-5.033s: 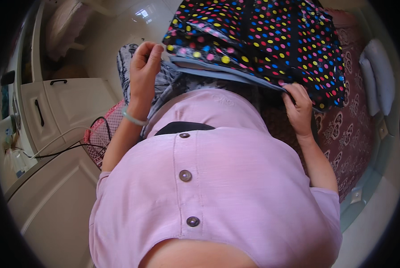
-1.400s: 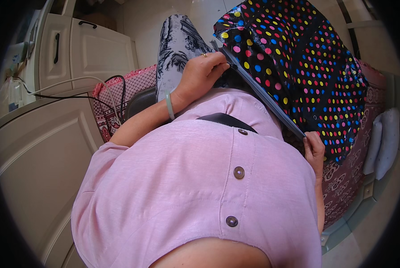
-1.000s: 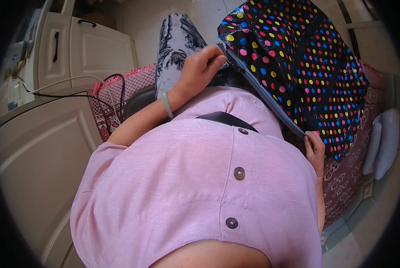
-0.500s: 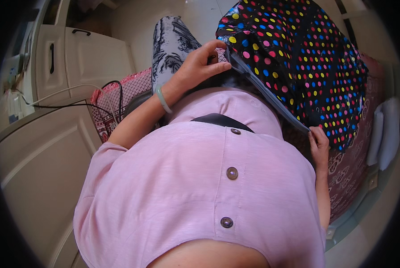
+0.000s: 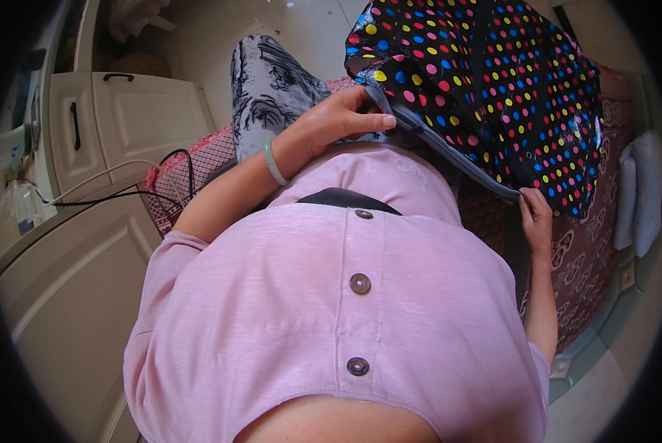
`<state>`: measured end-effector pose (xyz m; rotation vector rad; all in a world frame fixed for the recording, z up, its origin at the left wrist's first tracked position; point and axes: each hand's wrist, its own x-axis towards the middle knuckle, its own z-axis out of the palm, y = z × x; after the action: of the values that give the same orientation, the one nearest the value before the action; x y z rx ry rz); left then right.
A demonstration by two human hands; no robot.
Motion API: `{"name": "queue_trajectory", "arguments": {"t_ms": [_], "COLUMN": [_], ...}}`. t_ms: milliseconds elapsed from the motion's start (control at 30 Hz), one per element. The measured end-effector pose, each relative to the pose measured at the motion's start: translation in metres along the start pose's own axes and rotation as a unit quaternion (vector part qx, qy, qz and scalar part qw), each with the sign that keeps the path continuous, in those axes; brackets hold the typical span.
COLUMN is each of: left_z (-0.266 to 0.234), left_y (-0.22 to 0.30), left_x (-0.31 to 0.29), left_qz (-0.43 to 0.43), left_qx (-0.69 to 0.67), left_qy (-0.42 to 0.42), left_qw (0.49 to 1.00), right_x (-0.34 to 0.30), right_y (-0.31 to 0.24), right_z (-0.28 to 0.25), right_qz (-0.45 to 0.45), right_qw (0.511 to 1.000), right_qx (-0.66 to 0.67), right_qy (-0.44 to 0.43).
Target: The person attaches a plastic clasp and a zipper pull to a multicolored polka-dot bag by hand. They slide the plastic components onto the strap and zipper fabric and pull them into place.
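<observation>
A large piece of glossy black material (image 5: 486, 81) covered in coloured dots spreads over the upper right, its surface creased. A grey band (image 5: 453, 151) runs along its near edge, slanting from upper left to lower right. My left hand (image 5: 346, 118), below a pale green bangle (image 5: 273, 161), is closed on the band's upper-left end; its thumb lies along the edge and its other fingers are partly hidden. At the lower-right end, my right hand (image 5: 536, 214) pinches the band between thumb and fingers. The band hangs between both hands, above my lap.
A patterned red cover (image 5: 582, 273) lies beneath and beside the dotted material. Light cushions (image 5: 637, 196) stand at the far right. At the left are cream cabinets (image 5: 146, 111) and white and black cables (image 5: 117, 193). A leg in black-and-white trousers (image 5: 268, 96) extends ahead.
My right hand has risen a little, lifting its end of the grey band. My left hand sits slightly lower, still holding the other end. The view has shifted slightly.
</observation>
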<state>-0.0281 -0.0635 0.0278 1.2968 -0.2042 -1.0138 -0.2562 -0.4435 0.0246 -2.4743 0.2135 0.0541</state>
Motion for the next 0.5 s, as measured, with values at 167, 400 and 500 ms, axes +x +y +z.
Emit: {"name": "queue_trajectory", "arguments": {"t_ms": [167,400,500], "left_z": [0.002,0.019,0.009], "left_y": [0.008,0.019,0.021], "left_x": [-0.004,-0.022,-0.023], "left_qz": [-0.052,-0.037,-0.050], "left_qx": [0.025,0.020,-0.102], "left_qy": [-0.005,0.051,0.024], "left_qw": [0.998,0.998,0.993], "right_x": [0.000,-0.001,0.000], "right_y": [0.002,0.003,0.005], "right_z": [0.004,0.006,0.006], "right_qz": [-0.019,-0.005,-0.001], "right_qw": [1.000,1.000,1.000], "right_qx": [0.001,0.006,0.005], "right_qy": [0.011,-0.011,-0.006]}}
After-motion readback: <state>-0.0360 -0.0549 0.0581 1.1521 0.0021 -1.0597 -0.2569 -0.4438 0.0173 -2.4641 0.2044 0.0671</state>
